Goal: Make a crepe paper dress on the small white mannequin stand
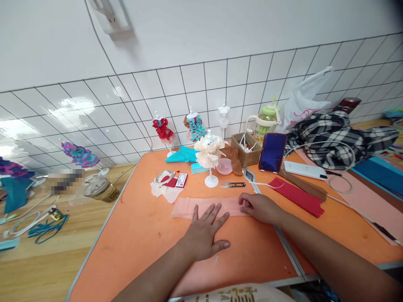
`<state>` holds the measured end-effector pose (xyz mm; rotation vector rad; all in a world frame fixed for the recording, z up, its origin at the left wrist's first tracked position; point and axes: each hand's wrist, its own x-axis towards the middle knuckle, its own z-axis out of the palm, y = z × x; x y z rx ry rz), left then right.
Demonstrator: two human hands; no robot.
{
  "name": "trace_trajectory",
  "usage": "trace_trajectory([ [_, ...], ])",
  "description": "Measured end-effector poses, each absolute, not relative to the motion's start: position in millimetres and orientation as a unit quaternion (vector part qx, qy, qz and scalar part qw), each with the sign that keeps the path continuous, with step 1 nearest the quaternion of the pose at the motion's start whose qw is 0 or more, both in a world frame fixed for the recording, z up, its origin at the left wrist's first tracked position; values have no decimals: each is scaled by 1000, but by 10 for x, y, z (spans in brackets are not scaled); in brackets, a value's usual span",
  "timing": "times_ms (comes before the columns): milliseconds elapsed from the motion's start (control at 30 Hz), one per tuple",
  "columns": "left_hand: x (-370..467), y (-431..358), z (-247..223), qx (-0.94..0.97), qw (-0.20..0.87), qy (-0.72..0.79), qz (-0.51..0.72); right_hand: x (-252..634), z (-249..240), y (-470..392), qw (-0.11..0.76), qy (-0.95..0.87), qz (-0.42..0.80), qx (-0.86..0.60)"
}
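A pale pink strip of thin material, crepe paper or cloth, lies lengthwise across the orange table. My left hand rests flat on its near edge, fingers spread. At the strip's right end, my right hand has its fingers curled and pinched on the pink material. Just beyond the strip lie black thread snips. Behind them a small white dress form wears ruffled cream material. To the left are cream scraps, a roll of clear tape and a small red-and-white box.
Three more dress forms, one bare, stand by the tiled wall. A cardboard box, phone, green-lidded bottle, red strip and cables occupy the right side. A lidded cup stands on the wooden table at left.
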<state>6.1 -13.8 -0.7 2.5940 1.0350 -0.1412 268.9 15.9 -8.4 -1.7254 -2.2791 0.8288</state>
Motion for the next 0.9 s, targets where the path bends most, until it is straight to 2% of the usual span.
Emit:
trace_trajectory([
  [200,85,-150,1,911,165,375,-46,2679,-45,134,75,-791,199,-573],
  [367,85,-154,-10,913,160,372,-45,2564,-28,-128,182,-818,34,-545],
  [467,88,-159,-19,911,155,380,-42,2453,-109,-372,170,-856,-23,-487],
  [900,77,-146,-47,911,152,381,-45,2704,-336,-486,81,-833,-4,-547],
])
